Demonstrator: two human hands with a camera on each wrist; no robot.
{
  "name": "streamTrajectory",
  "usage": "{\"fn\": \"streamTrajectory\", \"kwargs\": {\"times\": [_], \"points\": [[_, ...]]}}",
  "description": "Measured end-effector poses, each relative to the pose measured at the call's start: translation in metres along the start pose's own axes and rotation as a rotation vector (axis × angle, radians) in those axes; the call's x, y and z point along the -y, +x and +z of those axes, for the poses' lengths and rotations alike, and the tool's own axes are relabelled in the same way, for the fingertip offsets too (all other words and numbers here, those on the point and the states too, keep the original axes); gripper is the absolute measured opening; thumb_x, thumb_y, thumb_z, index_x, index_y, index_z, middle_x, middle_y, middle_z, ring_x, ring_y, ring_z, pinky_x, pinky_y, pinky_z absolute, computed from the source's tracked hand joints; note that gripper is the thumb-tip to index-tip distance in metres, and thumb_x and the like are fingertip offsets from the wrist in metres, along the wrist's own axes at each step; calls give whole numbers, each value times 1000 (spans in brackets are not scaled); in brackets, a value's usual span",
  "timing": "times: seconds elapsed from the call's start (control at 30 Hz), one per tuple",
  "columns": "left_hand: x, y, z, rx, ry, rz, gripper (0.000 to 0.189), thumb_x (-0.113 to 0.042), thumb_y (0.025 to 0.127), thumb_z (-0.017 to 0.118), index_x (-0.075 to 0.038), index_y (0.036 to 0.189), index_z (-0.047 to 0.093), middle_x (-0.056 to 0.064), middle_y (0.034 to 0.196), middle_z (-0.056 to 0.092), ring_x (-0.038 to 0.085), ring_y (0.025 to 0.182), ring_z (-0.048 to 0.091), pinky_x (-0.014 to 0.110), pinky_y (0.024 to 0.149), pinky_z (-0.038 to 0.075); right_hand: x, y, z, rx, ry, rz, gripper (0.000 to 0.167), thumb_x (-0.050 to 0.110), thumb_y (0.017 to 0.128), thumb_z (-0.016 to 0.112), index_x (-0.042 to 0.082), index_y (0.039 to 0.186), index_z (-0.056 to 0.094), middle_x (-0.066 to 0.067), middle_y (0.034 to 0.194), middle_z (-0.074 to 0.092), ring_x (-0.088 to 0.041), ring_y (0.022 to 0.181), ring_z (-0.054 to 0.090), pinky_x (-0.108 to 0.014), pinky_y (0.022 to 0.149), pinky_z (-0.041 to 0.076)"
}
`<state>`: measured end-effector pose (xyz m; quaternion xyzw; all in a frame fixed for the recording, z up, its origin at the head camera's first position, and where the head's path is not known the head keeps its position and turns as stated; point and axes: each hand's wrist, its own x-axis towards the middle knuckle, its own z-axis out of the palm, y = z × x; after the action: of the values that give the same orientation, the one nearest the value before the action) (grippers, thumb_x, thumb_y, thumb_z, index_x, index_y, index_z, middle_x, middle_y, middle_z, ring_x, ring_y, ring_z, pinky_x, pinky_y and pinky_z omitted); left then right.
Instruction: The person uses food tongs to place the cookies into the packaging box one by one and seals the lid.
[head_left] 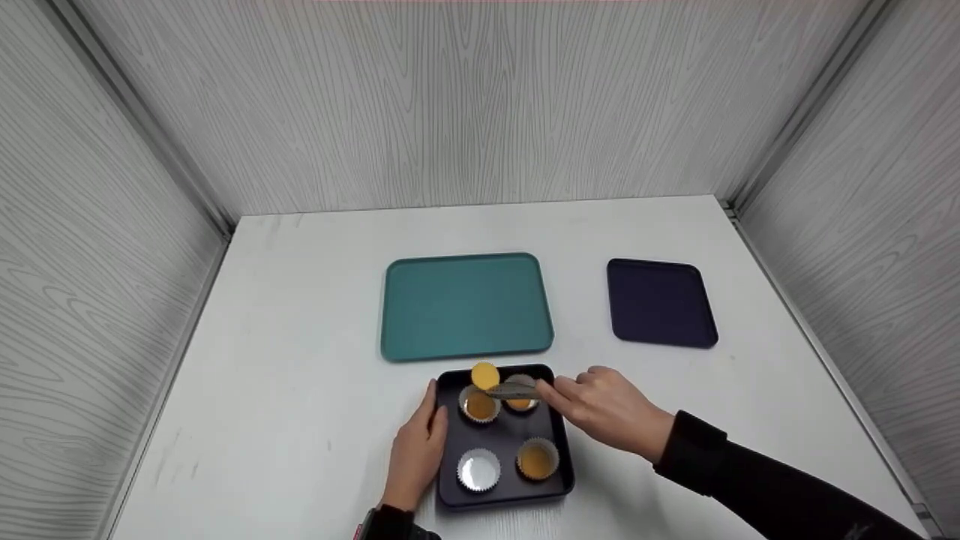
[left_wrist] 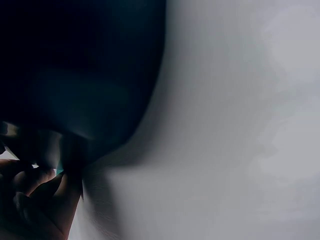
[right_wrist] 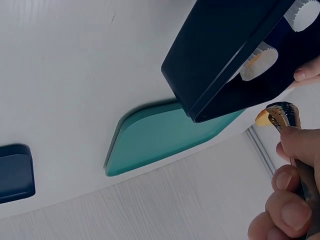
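A deep dark tray (head_left: 504, 429) holds several fluted paper cups. My left hand (head_left: 417, 454) grips the tray's left wall, thumb over the rim and fingers along the outside. With my right hand (head_left: 606, 411), I hold metal tongs (right_wrist: 284, 114) near their tip. At the tip is a round yellow piece (head_left: 485, 375), just above the far left cup (head_left: 480, 405), which has orange-brown content. Orange also shows in the far right cup (head_left: 521, 403) and the near right cup (head_left: 537, 459). The near left cup (head_left: 478, 471) shows a plain white bottom.
Beyond the deep tray lies a flat teal tray (head_left: 466, 306) on the white table (head_left: 300, 337). Farther right is a small navy tray (head_left: 661, 303). Grey wood-grain panels (head_left: 465, 105) stand at the back and both sides.
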<state>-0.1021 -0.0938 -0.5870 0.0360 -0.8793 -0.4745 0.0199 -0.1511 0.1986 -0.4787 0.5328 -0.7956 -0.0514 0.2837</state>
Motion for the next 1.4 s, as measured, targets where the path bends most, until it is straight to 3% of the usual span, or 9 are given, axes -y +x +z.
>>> {"fn": "streamTrajectory", "kwargs": {"times": [0.27,0.57,0.73,0.97,1.4], "points": [[0,0,0,-9,-3,2,52,-25,109,49,-8,158,40,15,152,50,32,137,52,49,111,46,11,-8,-9,-2,16,-19,52,-3,105,25,8,120,73,3,70,52,-10,46,30,-23,46,37],[0,0,0,-9,-1,2,53,-26,109,49,-9,158,39,15,153,50,33,137,52,50,112,45,25,-14,-15,-7,54,-60,49,0,108,25,10,117,72,6,68,48,-9,48,22,-21,47,24],[0,0,0,-1,-8,2,53,-26,110,48,-8,159,38,15,154,49,33,138,51,49,113,44,31,-14,-20,-4,79,-97,44,5,110,29,11,115,73,7,68,47,-9,47,25,-22,47,27],[0,0,1,13,-18,-12,53,-25,110,48,-9,159,37,15,154,49,30,130,58,49,105,50,37,-11,-29,-8,157,-135,42,12,114,30,13,110,72,8,65,40,-8,59,5,-23,50,12],[0,0,0,14,-17,-19,53,-25,110,49,-10,159,38,15,154,49,33,136,53,51,109,47,40,-10,-30,18,196,-187,23,13,104,50,16,103,73,8,66,46,-6,47,26,-23,50,14]]}}
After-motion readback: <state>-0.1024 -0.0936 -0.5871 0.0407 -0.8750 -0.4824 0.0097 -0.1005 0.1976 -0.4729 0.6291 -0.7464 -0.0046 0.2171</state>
